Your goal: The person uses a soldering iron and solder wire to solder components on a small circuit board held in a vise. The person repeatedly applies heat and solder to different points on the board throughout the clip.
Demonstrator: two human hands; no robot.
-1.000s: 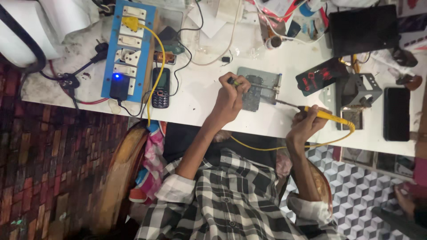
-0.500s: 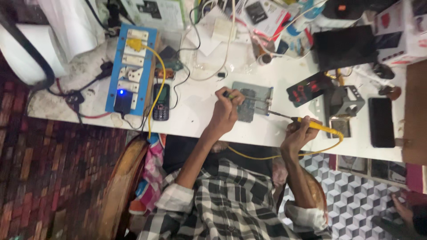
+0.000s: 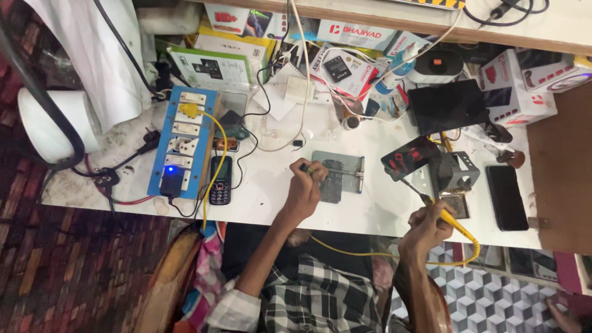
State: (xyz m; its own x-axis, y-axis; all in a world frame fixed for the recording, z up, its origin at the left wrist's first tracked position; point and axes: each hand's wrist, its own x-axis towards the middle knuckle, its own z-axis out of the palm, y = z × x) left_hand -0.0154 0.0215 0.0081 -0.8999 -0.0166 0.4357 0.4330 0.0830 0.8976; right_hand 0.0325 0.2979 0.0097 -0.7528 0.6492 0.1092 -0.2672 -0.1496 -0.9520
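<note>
The person sits at a white counter (image 3: 364, 213), seen from above. The left hand (image 3: 304, 190) rests on the counter at the near-left corner of a grey metal holder plate (image 3: 340, 168), its fingers pinched shut around a small green-tipped tool (image 3: 306, 168) whose end sits at the plate's edge. A dark circuit board (image 3: 331, 188) lies on the plate just beside that hand.

The right hand (image 3: 425, 227) hangs at the counter's front edge, well apart from the left, with its fingers wrapped around the yellow handle of a soldering iron (image 3: 445, 214). The iron's thin metal tip points up and left toward a tilted dark device with red markings (image 3: 409, 159), and its yellow cord (image 3: 370, 253) loops back across the person's lap.

To the left stand a blue power strip (image 3: 185, 139) and a black keypad phone (image 3: 220, 180). A black smartphone (image 3: 505, 197) lies flat to the right, beside a grey metal stand (image 3: 456, 172).
</note>
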